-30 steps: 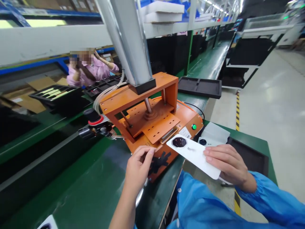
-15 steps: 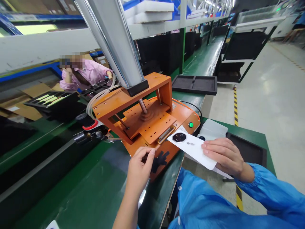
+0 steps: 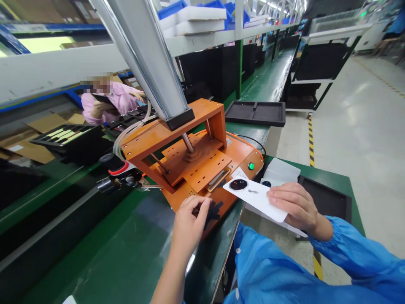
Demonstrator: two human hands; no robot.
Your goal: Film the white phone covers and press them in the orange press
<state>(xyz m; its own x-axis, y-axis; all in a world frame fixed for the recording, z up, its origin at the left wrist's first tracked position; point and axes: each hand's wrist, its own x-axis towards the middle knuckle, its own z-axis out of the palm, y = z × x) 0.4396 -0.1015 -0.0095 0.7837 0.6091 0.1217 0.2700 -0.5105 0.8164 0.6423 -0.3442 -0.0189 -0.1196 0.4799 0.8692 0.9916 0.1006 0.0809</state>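
My right hand (image 3: pixel 292 207) grips a thin white phone back cover (image 3: pixel 256 200) by its near end, thumb hidden underneath. The cover is tilted, with its dark round camera part (image 3: pixel 238 184) toward the press. My left hand (image 3: pixel 191 219) is at the front edge of the orange press (image 3: pixel 218 169), fingers curled and thumb tip against the forefinger; anything in that pinch is too small or hidden to make out. Under the press's upper plate (image 3: pixel 207 169) a phone-shaped slot (image 3: pixel 218 178) partly shows.
A black two-part tray (image 3: pixel 255 113) lies behind the press. To the right are a pale sheet (image 3: pixel 281 171) and another black tray (image 3: pixel 327 198) on a green side table. A silver cylinder (image 3: pixel 145 55) rises above the press. Across the bench sits a person in pink (image 3: pixel 122 99).
The view has shifted slightly. My hands keep nearly the same poses, with the cover still in my right hand. The person across the bench has moved their arms.
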